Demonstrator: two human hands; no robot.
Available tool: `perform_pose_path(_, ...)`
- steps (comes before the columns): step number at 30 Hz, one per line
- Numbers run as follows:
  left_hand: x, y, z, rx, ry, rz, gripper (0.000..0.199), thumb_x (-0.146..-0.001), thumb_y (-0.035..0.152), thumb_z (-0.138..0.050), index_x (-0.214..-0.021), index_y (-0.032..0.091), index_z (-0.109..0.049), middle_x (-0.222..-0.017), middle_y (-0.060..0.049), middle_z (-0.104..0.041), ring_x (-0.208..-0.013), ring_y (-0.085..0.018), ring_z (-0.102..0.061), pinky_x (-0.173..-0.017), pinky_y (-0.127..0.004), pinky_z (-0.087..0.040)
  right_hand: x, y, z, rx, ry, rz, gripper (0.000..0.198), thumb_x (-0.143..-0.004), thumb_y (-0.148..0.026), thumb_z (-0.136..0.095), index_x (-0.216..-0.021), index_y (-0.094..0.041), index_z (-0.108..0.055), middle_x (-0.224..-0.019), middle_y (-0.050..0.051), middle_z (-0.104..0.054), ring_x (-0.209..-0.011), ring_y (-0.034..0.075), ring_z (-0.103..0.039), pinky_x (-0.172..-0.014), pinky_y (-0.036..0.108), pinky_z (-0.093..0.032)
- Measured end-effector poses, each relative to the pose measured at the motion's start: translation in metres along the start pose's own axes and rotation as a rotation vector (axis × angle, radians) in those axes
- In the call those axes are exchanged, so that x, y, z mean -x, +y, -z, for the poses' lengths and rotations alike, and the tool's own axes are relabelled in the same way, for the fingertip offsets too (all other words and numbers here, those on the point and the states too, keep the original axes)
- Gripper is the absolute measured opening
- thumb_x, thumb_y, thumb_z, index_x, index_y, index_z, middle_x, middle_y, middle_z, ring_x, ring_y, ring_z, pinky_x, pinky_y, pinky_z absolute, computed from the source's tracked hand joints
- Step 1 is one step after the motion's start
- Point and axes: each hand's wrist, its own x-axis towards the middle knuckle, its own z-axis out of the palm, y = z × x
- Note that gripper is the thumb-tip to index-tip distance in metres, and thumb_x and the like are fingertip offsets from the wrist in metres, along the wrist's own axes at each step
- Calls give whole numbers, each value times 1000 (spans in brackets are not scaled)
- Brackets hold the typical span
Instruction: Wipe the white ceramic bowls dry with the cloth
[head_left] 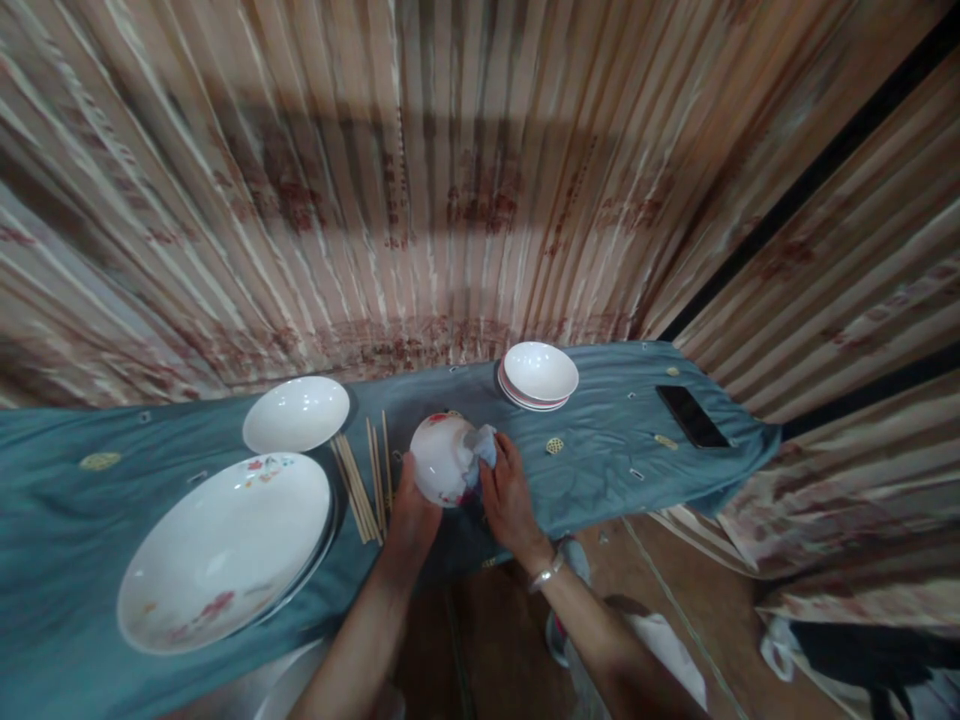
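Note:
A small white bowl with red flowers (439, 462) is held up over the front edge of the table, tilted. My left hand (411, 515) grips its lower left side. My right hand (511, 492), with a silver bangle at the wrist, is closed on a pale blue cloth (481, 446), which presses against the bowl's right side. To the left of my left hand lie several wooden chopsticks (357, 488). Beyond my right hand stands a stack of small white bowls (540, 373).
Large oval floral plates (225, 550) lie stacked at the left, with a white bowl (296, 415) behind them. A black phone (691, 416) rests on the right of the blue-green tablecloth (600, 470). Pleated curtains (465, 200) hang close behind the table.

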Motion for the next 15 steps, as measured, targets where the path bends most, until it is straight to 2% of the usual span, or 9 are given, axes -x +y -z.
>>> perform_pose_path(6, 4, 3, -2, -37, 67, -5, 50, -97, 45, -39, -131, 14, -57, -126, -11, -66, -127, -24, -53, -109, -37, -39, 11, -12, 2, 62, -27, 120, 47, -99, -25, -35, -145, -14, -38, -142, 19, -44, -135, 27, -41, -110, 51, -40)
perform_pose_path(11, 7, 3, -4, -68, -2, -2, 58, -93, 50, -46, -135, 10, -53, -130, -14, -64, -128, -26, -52, -111, -38, -38, 12, -15, 9, 90, -89, 219, 51, -98, -25, -37, -148, -18, -32, -152, 17, -33, -143, 27, -29, -112, 53, -35)
perform_pose_path(15, 8, 3, -4, -76, -48, 1, 59, -93, 50, -47, -135, 10, -53, -131, -14, -63, -131, -26, -50, -112, -39, -36, 7, -14, 15, 136, -104, 243, 54, -98, -27, -38, -150, -19, -28, -156, 17, -26, -146, 28, -23, -112, 54, -33)
